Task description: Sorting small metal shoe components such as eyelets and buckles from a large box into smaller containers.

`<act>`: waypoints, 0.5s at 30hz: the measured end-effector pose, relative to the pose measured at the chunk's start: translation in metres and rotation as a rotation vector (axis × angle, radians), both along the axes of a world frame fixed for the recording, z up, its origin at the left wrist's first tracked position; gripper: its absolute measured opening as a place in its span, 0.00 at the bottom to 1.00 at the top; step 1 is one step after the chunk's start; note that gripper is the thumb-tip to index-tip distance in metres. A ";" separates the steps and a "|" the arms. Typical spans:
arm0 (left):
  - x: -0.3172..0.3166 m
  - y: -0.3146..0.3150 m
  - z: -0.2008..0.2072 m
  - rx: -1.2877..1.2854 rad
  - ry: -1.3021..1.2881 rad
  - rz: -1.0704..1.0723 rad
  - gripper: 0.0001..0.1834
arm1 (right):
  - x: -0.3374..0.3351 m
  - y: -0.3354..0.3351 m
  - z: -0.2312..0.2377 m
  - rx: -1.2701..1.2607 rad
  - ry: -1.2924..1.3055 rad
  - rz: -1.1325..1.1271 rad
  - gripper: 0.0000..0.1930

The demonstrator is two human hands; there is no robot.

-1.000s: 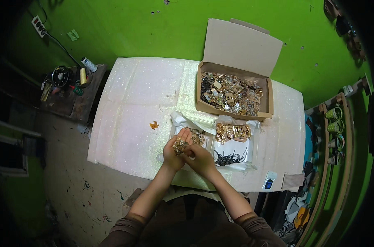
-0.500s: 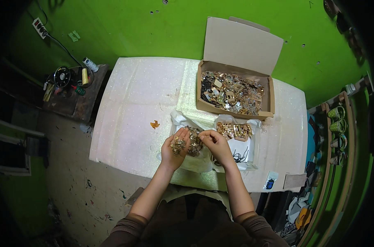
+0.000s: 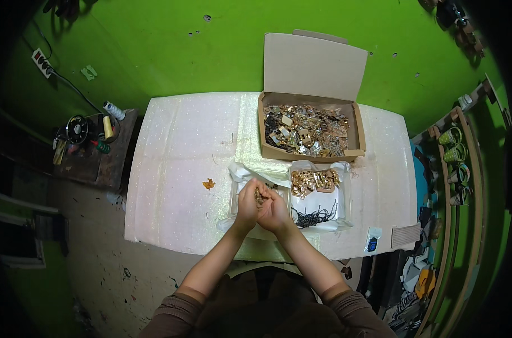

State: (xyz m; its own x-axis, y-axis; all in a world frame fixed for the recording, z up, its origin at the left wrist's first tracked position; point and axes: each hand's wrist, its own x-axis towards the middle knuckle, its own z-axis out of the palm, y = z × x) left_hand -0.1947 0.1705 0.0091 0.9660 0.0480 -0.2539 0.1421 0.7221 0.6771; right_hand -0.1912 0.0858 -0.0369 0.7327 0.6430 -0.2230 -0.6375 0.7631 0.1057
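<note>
My left hand (image 3: 247, 207) and my right hand (image 3: 274, 212) are cupped together, fingers curled inward. Small gold-coloured metal ornaments (image 3: 258, 197) show between them; most of the handful is hidden by the palms. Both hands are over a paper-lined tray (image 3: 237, 176), with a few more pieces just visible past the fingertips. Beside it on the right, a second lined tray (image 3: 347, 194) holds gold buckles and trims (image 3: 315, 181) at its far side. Black beaded strands (image 3: 315, 216) lie at its near side.
Behind the trays, an open cardboard box (image 3: 312, 155) is full of mixed metal ornaments. An orange scrap (image 3: 208, 184) lies to the left. A small blue item in a packet (image 3: 372, 241) and a corrugated piece (image 3: 406, 235) are at the near right. Thread spools (image 3: 114, 110) stand on a side table.
My right hand has moved left from pinching at the pile and now meets my left hand. The left palm, spread with ornaments before, has turned inward. The black strands are more exposed.
</note>
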 end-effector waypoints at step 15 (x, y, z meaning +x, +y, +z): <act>0.000 0.024 -0.004 0.411 0.181 -0.211 0.12 | 0.001 -0.019 0.019 -0.503 0.234 -0.021 0.13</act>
State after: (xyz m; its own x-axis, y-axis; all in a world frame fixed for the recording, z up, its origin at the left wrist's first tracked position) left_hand -0.1943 0.1946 0.0052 0.9074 -0.0126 -0.4200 0.3984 0.3431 0.8506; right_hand -0.1905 0.0673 -0.0176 0.6380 0.4009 -0.6574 -0.6251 0.7682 -0.1382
